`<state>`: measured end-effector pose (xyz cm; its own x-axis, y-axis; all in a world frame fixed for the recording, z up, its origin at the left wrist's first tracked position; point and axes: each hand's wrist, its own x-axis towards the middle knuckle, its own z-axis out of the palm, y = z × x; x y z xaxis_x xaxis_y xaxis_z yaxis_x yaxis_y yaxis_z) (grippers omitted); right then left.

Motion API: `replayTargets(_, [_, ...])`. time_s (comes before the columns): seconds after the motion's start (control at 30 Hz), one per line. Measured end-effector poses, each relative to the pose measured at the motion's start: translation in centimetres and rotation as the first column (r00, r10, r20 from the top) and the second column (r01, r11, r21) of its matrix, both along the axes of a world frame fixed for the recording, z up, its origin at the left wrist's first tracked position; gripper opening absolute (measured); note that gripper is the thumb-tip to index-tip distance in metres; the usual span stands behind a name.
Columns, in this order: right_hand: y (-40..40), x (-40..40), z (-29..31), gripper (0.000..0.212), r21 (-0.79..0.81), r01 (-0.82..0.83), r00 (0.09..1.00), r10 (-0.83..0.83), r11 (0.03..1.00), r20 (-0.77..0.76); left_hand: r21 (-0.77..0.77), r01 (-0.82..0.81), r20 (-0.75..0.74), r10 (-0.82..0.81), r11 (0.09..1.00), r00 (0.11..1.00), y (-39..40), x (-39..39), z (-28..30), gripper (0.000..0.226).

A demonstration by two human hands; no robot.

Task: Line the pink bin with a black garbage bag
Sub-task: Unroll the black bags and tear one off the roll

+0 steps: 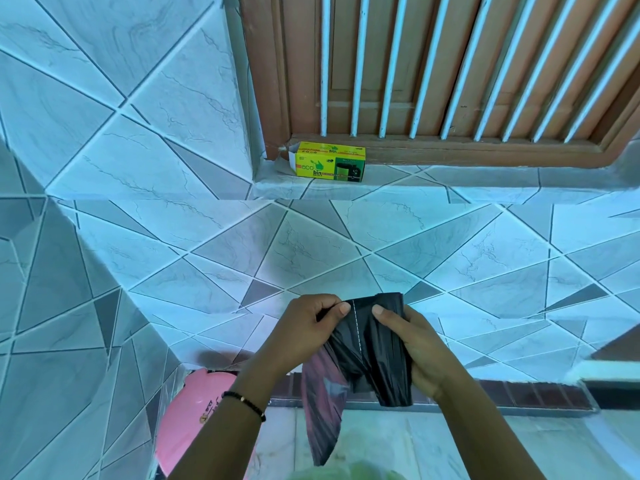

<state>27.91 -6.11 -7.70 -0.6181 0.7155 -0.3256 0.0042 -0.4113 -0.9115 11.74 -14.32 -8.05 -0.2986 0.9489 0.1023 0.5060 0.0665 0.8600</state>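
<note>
I have the black garbage bag point(370, 344) pinched between both hands in front of the tiled wall point(173, 98), and the pale dotted tear line point(356, 327) runs down between my thumbs. My left hand point(308, 327) is closed on the stuff to the left of that line, thumb pressed on top with the fingers curled under; my right hand point(415, 348) is closed on the thicker bunched part to the right of it, thumb flat on the plastic and the rest of the fingers wrapped behind, so neither hand has any slack in it. A looser tail of the bag hangs down below my left wrist, thin enough that pink shows through it. I judge the step in hand to be parting one bag along the perforation. To do that cleanly I should keep both thumbs close to the dots, start the tear at the top edge, and pull the hands apart sideways rather than yank, so the film splits on the line and not across the bag. The pink bin point(194, 420) sits low at my left, against the wall and partly hidden behind my left forearm; I cannot see into it, so I cannot say whether anything is inside, and no bag lines it yet. On the ledge point(450, 188) under the barred window stands a yellow box point(329, 161) of bin bags with its left flap open; what remains inside it I cannot tell.
</note>
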Motion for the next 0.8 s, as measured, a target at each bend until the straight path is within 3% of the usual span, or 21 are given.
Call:
replayTargets(0.1, [0.4, 0.3, -0.2, 0.042, 0.038, 0.062, 0.998, -0.061, 0.997, -0.011, 0.024, -0.015, -0.004, 0.015, 1.000, 1.000, 0.0, -0.2, 0.1, 0.038])
replayTargets(0.27, [0.2, 0.2, -0.2, 0.019, 0.066, 0.051, 0.999, -0.051, 0.997, 0.010, -0.005, -0.032, 0.004, 0.032, 0.999, 0.999, 0.0, 0.2, 0.0, 0.028])
replayTargets(0.37, [-0.5, -0.4, -0.1, 0.031, -0.039, 0.048, 0.998, -0.050, 0.998, -0.039, -0.026, -0.031, -0.005, 0.030, 0.999, 1.000, 0.0, 0.2, 0.1, 0.026])
replayTargets(0.5, [-1.1, -1.1, 0.1, 0.049, -0.028, -0.031, 0.999, 0.031, 0.999, 0.026, -0.032, 0.034, 0.030, -0.033, 0.999, 0.999, -0.2, 0.5, 0.1, 0.026])
replayTargets(0.63, [-1.0, -1.1, 0.3, 0.043, 0.100, 0.004, 0.991, -0.018, 0.995, 0.133, -0.025, 0.031, 0.086, -0.029, 0.999, 0.996, -0.4, 0.9, 0.6, 0.027])
replayTargets(0.8, [-1.0, -1.2, 0.6, 0.022, 0.272, 0.135, 0.982, -0.165, 0.953, 0.091, 0.015, -0.022, 0.053, 0.022, 1.000, 0.998, 0.0, 1.0, 1.3, 0.022])
